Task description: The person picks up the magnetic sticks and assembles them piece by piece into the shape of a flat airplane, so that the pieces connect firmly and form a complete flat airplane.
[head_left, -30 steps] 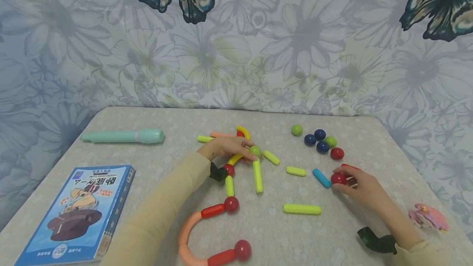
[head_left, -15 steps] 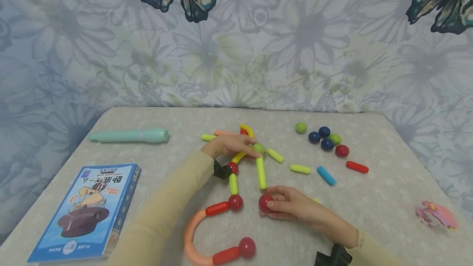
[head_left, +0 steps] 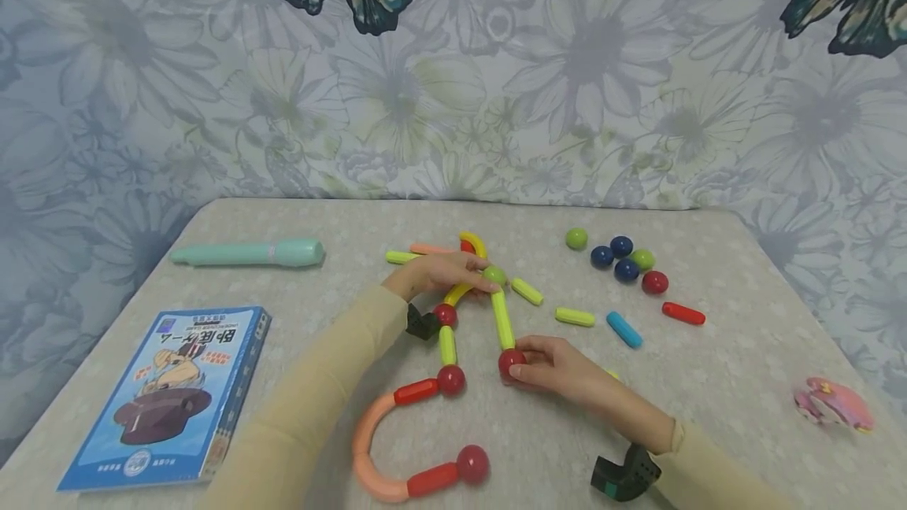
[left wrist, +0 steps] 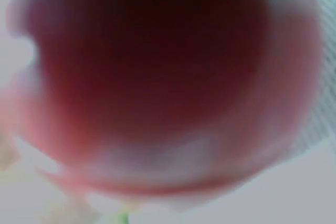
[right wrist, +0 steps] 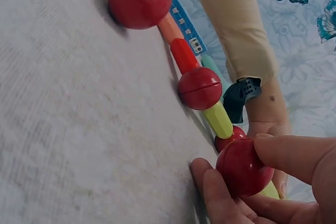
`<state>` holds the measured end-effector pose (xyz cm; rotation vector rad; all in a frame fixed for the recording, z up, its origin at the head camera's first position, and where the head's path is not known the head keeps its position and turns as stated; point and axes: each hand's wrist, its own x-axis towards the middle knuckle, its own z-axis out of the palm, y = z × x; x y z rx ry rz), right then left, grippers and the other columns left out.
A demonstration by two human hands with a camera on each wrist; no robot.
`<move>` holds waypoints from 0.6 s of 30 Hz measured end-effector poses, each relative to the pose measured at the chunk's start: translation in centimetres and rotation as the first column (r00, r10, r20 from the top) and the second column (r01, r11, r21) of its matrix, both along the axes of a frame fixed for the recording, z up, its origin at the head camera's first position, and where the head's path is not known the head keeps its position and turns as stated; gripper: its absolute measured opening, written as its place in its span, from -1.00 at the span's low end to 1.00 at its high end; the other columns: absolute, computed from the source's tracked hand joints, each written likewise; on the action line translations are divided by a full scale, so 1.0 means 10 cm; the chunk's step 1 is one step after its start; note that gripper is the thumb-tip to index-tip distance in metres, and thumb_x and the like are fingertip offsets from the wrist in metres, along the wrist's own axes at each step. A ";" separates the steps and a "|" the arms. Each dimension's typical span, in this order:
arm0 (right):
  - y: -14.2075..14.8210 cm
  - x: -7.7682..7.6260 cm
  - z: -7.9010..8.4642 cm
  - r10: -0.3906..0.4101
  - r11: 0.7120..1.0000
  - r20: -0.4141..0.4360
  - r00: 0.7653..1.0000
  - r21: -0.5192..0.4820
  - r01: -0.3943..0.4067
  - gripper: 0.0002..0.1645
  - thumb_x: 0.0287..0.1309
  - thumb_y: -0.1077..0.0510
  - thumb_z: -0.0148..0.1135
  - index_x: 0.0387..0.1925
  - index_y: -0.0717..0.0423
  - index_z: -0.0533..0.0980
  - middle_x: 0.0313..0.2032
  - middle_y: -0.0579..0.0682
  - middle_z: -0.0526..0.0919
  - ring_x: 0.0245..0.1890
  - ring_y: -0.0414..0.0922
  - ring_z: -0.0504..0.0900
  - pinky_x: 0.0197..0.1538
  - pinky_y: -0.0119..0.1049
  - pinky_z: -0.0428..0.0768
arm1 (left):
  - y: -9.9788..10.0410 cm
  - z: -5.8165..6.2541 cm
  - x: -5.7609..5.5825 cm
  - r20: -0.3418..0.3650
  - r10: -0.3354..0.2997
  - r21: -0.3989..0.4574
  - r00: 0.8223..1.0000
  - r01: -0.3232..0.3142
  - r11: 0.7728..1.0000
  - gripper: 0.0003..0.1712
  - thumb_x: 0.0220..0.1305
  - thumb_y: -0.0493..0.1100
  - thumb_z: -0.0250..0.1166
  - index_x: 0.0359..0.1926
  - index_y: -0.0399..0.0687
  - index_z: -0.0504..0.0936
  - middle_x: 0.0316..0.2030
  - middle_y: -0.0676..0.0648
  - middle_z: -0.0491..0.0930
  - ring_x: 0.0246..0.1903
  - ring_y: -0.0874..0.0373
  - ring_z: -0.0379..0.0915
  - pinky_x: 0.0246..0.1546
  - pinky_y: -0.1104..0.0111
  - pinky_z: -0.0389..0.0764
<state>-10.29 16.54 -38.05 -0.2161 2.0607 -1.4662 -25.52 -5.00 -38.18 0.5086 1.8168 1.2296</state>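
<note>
My right hand (head_left: 563, 368) pinches a red ball (head_left: 512, 364) between thumb and fingers. In the head view the ball meets the near end of a yellow-green stick (head_left: 502, 319). At that stick's far end is a green ball (head_left: 494, 276), which the fingers of my left hand (head_left: 449, 272) hold. A curved yellow piece (head_left: 458, 294) runs from under the left hand to another red ball (head_left: 445, 314). From there a chain of sticks and balls leads toward me. The right wrist view shows the pinched red ball (right wrist: 244, 167) up close. A blurred red ball (left wrist: 157, 77) fills the left wrist view.
Loose yellow-green sticks (head_left: 575, 317), a blue stick (head_left: 624, 330) and a red stick (head_left: 683, 313) lie right of the hands. Several balls (head_left: 627, 270) cluster behind them. A blue box (head_left: 170, 400), a mint-green pen-shaped object (head_left: 248, 253) and a pink figure (head_left: 833, 404) are farther out.
My right hand has brought the red ball leftward from near the blue stick, then up to the yellow-green stick's near end. The left hand stays at the green ball.
</note>
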 end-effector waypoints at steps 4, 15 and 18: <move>0.00 0.02 0.02 0.004 1.000 -0.050 0.999 0.023 -0.003 -0.32 0.19 0.07 0.24 0.17 0.47 0.30 -0.11 0.11 0.58 -0.13 -0.06 0.56 -0.11 -0.20 0.54 | 0.02 0.08 0.05 -0.101 -0.051 -0.108 0.994 0.040 0.993 -0.61 0.27 -0.01 0.23 -0.03 -0.20 0.51 -0.37 -0.03 0.46 -0.29 0.18 0.35 -0.17 0.40 0.37; -0.02 0.10 -0.04 0.013 0.975 -0.386 0.922 0.210 0.074 -0.37 0.11 0.05 0.33 0.12 0.29 0.35 -0.33 -0.05 0.55 -0.47 -0.20 0.50 -0.42 -0.34 0.49 | 0.10 0.23 0.19 -0.344 -0.064 -0.311 0.937 -0.049 0.949 -0.52 0.31 -0.08 0.18 0.20 -0.11 0.41 0.00 -0.09 0.48 -0.01 0.11 0.36 0.06 0.25 0.32; -0.06 0.13 -0.08 -0.002 0.973 -0.424 0.906 0.210 0.100 -0.30 0.07 0.06 0.36 0.15 0.26 0.29 -0.36 -0.09 0.53 -0.50 -0.21 0.49 -0.41 -0.35 0.48 | 0.11 0.23 0.24 -0.398 -0.073 -0.340 0.915 -0.073 0.938 -0.50 0.32 -0.10 0.17 0.24 -0.13 0.40 0.08 -0.12 0.45 0.03 0.09 0.36 0.07 0.24 0.34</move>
